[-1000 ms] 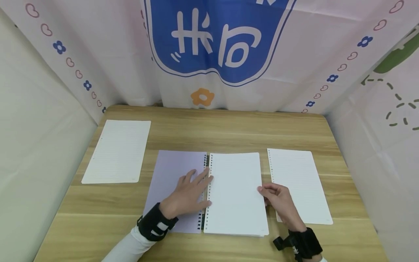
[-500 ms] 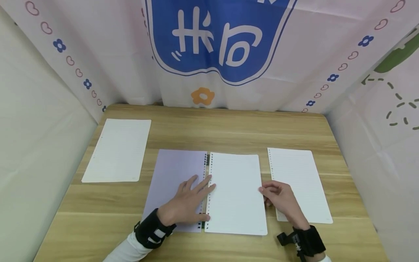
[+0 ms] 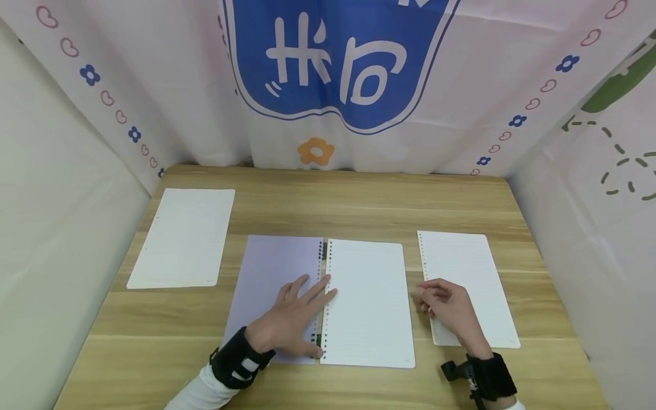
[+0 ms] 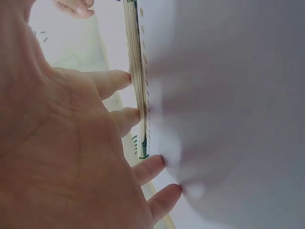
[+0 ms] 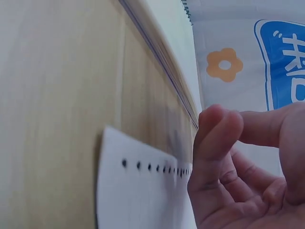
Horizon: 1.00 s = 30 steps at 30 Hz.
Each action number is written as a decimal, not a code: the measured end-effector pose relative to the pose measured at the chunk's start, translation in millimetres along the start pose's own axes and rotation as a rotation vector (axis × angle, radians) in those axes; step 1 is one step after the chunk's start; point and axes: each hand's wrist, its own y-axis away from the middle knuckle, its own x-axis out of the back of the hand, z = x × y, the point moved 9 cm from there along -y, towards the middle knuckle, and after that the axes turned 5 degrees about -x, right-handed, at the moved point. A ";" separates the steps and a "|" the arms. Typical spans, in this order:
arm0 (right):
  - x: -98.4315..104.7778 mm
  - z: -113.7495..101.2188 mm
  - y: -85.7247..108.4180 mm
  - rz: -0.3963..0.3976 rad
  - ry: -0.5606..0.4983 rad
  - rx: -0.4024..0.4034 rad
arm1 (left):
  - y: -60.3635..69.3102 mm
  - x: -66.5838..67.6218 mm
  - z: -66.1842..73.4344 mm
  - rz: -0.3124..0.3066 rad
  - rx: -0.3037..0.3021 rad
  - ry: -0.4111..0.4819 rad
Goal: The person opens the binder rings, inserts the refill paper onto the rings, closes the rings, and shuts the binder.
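Observation:
A ring-bound notebook lies open, with a lilac cover [image 3: 277,262] on its left and a stack of white lined pages [image 3: 369,302] on its right. My left hand [image 3: 289,319] spreads its straight fingers across the binding [image 3: 324,250]. In the left wrist view, fingertips [image 4: 167,193] touch the page's punched edge. Just right of the pages, apart from them, is my right hand [image 3: 448,304], fingers curled. Its thumb and index fingertips meet with nothing seen between them in the right wrist view. Beneath that hand lies a loose punched sheet [image 3: 479,296].
Another loose lined sheet [image 3: 181,239] lies at the far left of the wooden table [image 3: 359,199]. A printed curtain [image 3: 195,85] hangs behind the table, and pale cloth walls [image 3: 56,228] flank it.
My right hand has let go of the page's right edge and moved slightly right. The top page has shifted a little left. My left hand slid slightly down the binding, toward me.

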 end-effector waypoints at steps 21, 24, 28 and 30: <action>104.4 12.9 22.7 0.343 0.422 0.139 | -56.5 28.3 32.3 0.065 -0.077 -0.038; 115.6 24.8 22.3 0.305 0.539 0.063 | -81.0 27.2 55.0 0.073 -0.132 -0.065; 124.3 35.8 20.4 0.269 0.642 -0.004 | -111.0 18.5 91.8 0.068 -0.235 -0.148; 126.2 39.2 19.8 0.272 0.655 -0.018 | -122.8 11.3 108.7 0.052 -0.280 -0.205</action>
